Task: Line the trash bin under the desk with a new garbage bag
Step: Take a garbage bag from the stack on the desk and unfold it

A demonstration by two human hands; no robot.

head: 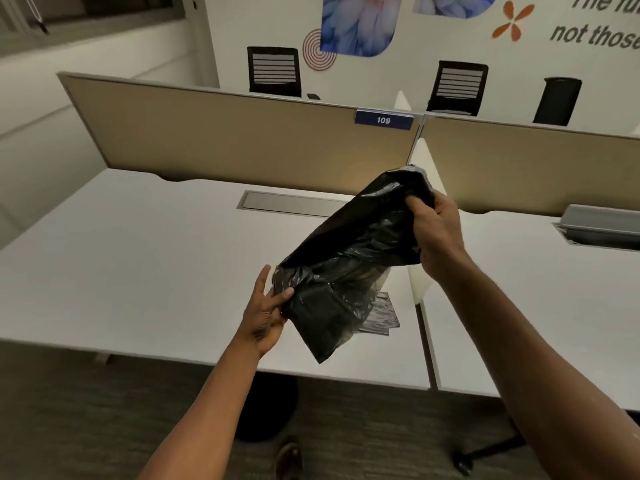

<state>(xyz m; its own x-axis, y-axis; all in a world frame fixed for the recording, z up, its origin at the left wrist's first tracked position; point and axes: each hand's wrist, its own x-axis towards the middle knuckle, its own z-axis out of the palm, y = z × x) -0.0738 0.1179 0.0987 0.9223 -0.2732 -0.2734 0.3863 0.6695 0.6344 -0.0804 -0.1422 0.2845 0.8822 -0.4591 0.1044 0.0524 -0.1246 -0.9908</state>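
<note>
A black garbage bag [349, 261] hangs crumpled and partly unfolded in the air above the white desk [138, 265]. My right hand [438, 237] grips its upper end, fingers closed into the plastic. My left hand [268, 313] pinches its lower left edge between thumb and fingers. A dark round trash bin [268, 407] stands on the carpet under the desk's front edge, mostly hidden by the desktop and my left forearm. A small folded piece of dark plastic [381, 315] lies on the desk beneath the bag.
A beige partition [242, 143] with a "109" label [383, 120] backs the desk. A second desk [554, 306] adjoins on the right, split off by a white divider [420, 282]. A cable tray lid [287, 204] sits mid-desk. Black chairs [273, 71] stand behind. A chair base [485, 452] rests on the floor.
</note>
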